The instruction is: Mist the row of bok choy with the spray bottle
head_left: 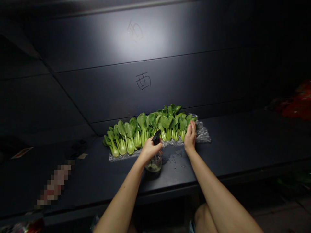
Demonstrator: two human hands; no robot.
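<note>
A row of green bok choy point(148, 129) stands on a sheet of clear plastic film point(202, 134) on a dark shelf point(230, 149). My left hand point(150, 149) is closed round the black trigger head of a small clear spray bottle point(154, 165), just in front of the middle of the row. My right hand point(190, 137) lies with fingers stretched out against the bok choy at the right end of the row. Water drops glisten on the shelf between my hands.
Dark panelled walls with chalk marks rise behind the shelf. Red packaging point(297, 103) lies at the far right. A small label point(21, 152) and dark items sit on the shelf's left part. My knee point(204, 216) shows below the shelf edge.
</note>
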